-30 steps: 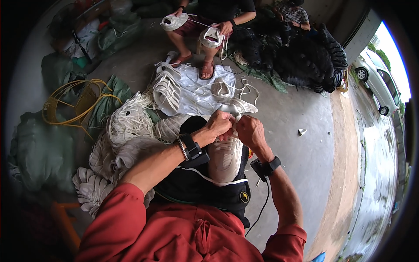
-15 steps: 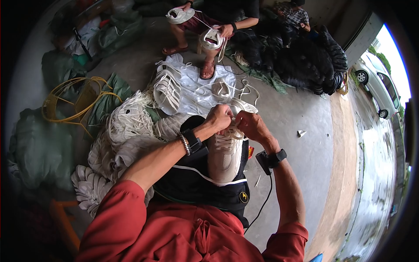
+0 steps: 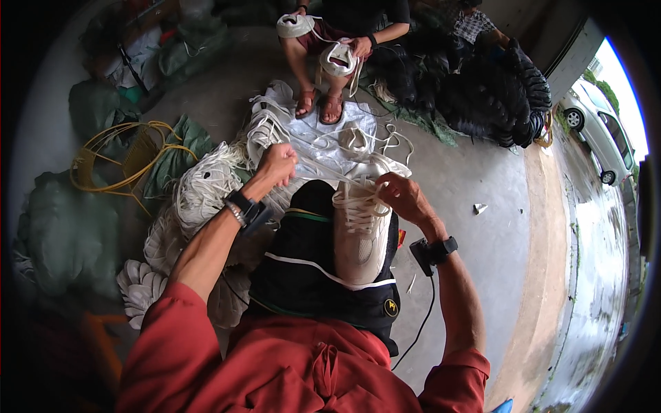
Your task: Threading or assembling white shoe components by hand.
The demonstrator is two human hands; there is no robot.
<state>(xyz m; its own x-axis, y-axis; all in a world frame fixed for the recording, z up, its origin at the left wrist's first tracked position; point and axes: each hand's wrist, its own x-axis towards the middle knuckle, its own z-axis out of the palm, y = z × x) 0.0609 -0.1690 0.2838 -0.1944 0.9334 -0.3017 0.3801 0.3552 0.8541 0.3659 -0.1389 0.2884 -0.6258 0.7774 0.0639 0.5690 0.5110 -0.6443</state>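
Observation:
A white lace-up sneaker (image 3: pixel 360 249) lies on my black-clad leg, its toe toward me. My left hand (image 3: pixel 277 164) is closed, drawn out to the left of the shoe's far end. From it a pale shoelace (image 3: pixel 318 167) runs taut back to the sneaker's opening. My right hand (image 3: pixel 405 195) stays close to the top of the lacing on the right side, thumb and fingers pinched on the lace there. Lace loops lie over the tongue beside its fingers. Both wrists wear black straps with small devices.
A heap of white shoes and laces (image 3: pixel 206 186) is at the left, beside a yellow round frame (image 3: pixel 124 162). White sheeting (image 3: pixel 308 131) with more shoes lies ahead. A co-worker holding white shoes sits beyond it. Black shoes (image 3: pixel 482 103) are piled at the far right. A cable (image 3: pixel 428 320) hangs from my right wrist.
My left hand has moved away from the right hand, out to the left, stretching the lace. The right hand has shifted slightly right, still at the sneaker. The co-worker's feet are now side by side.

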